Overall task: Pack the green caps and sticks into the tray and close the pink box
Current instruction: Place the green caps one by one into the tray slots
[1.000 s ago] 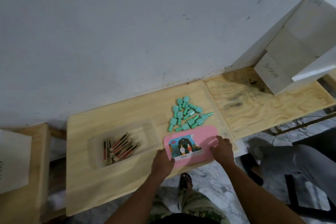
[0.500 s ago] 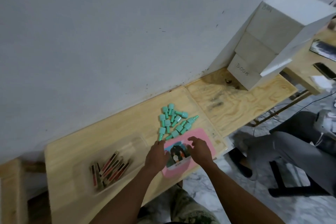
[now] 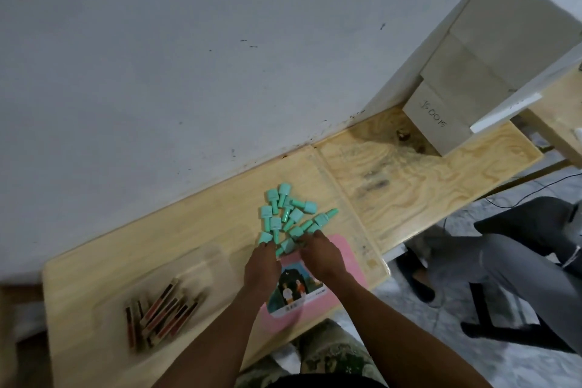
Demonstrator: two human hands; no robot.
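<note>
Both hands are now reaching past the pink box [image 3: 343, 264], having left its near edge, where they were resting a second ago. The left hand [image 3: 263, 264] and right hand [image 3: 319, 253] are arriving at the near edge of the green caps [image 3: 288, 214], fingers extending and touching the nearest caps; whether any cap is gripped cannot be told. This suggests that cap collection is starting. The sticks [image 3: 160, 309] are lying in the clear tray [image 3: 201, 261], well left of the caps. The box is overhanging the front edge of the surface [image 3: 132, 246]. Open room is remaining between tray and caps; the wall is limiting reach behind.
</note>
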